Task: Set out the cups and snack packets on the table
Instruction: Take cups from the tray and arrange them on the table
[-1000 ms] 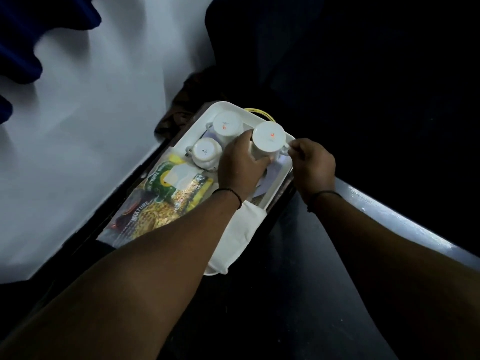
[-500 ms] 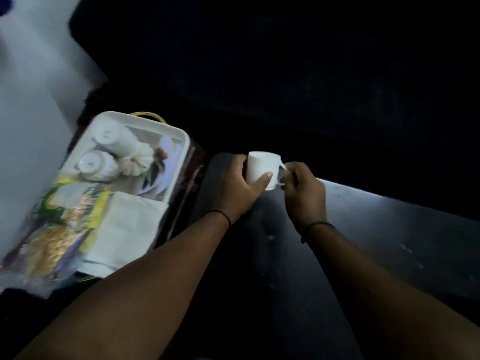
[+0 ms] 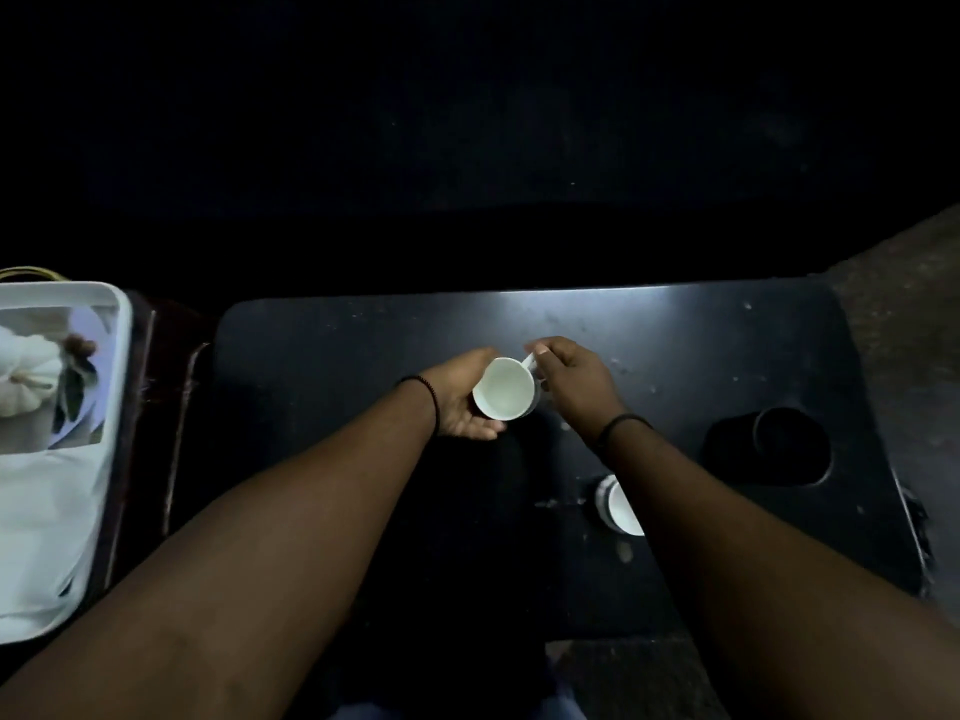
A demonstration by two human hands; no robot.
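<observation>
A white cup point(image 3: 505, 388) is held mouth-up over the middle of the black table point(image 3: 675, 335). My right hand point(image 3: 569, 379) pinches its handle from the right. My left hand point(image 3: 460, 394) cups its left side and base with the palm turned up. A second white cup point(image 3: 621, 506) stands on the table nearer to me, half hidden under my right forearm. The white tray point(image 3: 117, 356) sits at the far left, mostly cut off by the frame edge. No cups or snack packets show in its visible part.
A folded white cloth point(image 3: 47, 511) lies in the tray's near part, over a printed picture of a white pumpkin. A round cup-holder recess point(image 3: 779, 446) is sunk into the table's right side. Dark floor surrounds the table.
Both hands carried the cup from the tray rightward over the table and turned it from mouth-down to mouth-up. The view swung right, so the tray slid to the left edge.
</observation>
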